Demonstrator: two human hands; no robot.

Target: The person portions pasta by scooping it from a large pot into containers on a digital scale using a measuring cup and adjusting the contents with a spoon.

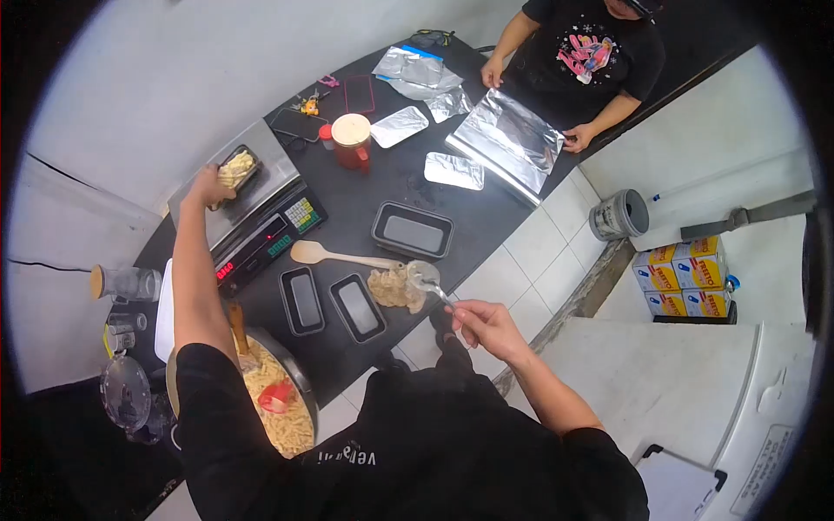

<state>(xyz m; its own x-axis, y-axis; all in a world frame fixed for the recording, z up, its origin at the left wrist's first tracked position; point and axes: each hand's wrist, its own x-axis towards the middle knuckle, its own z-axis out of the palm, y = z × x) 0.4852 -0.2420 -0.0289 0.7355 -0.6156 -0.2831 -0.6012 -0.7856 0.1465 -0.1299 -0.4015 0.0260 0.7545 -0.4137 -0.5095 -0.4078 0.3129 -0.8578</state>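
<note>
At the upper left, my left hand (208, 185) grips the edge of a small black loaf pan (251, 178) with pale pasta in it, on the plate of a digital scale (269, 230). My right hand (483, 328) is closed around the thin handle of a ladle (425, 276), whose round bowl sits at the edge of a lumpy, creamy sauce (393, 289). What holds the sauce is hard to make out. A wooden spoon (326, 253) points toward the sauce. Beside it lie two black loaf pans (301, 302) (357, 309), and a larger one (413, 231) is farther back.
A big pot of pasta (282, 417) with a red scoop (276, 397) stands beside my left arm. Across the black table (395, 187), a co-worker (591, 61) handles aluminium foil (512, 139). Foil lids (454, 171), a red pitcher (352, 143) and phones lie around. Jars (130, 282) stand left.
</note>
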